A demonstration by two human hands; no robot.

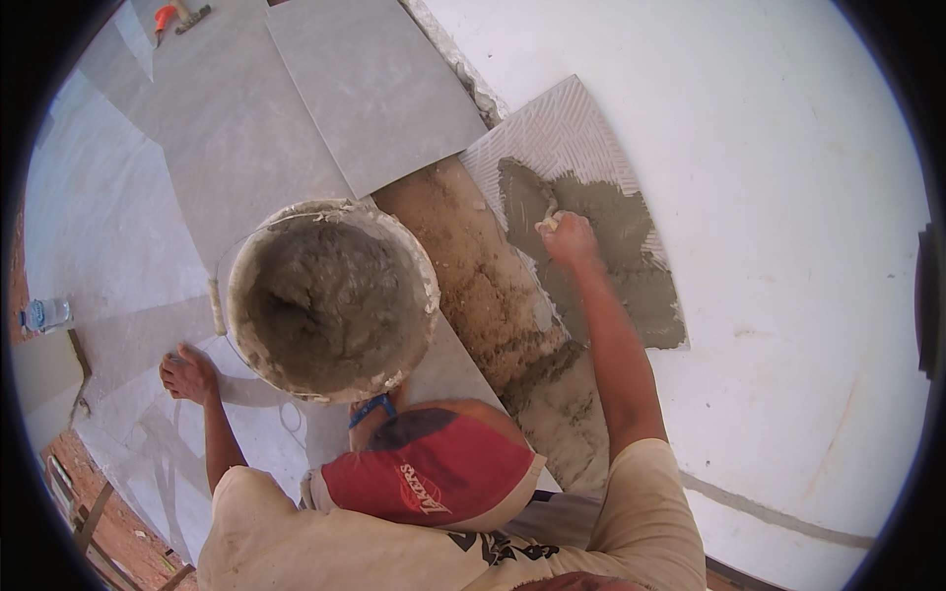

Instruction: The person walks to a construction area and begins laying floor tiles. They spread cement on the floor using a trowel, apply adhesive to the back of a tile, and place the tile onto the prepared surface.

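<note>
My right hand (569, 238) is closed round the pale handle of a trowel (551, 209), whose blade is hard to tell from the wet mortar. Grey mortar (631, 261) covers much of the ridged back of a tile (572, 118) against the white surface. My left hand (189, 374) rests on the pale grey tiles, fingers apart, beside a bucket (430, 271). Thick grey mortar (330, 295) fills much of that bucket. Its wire handle, with a pale grip (217, 305), hangs on the left side.
Large grey tiles (227, 128) cover the left side. Bare brown ground (463, 256) shows between bucket and ridged tile. A white wall-like surface (788, 246) spans the right. A water bottle (46, 314) stands at far left; an orange-handled tool (165, 18) and a mallet-like tool (193, 19) lie upper left.
</note>
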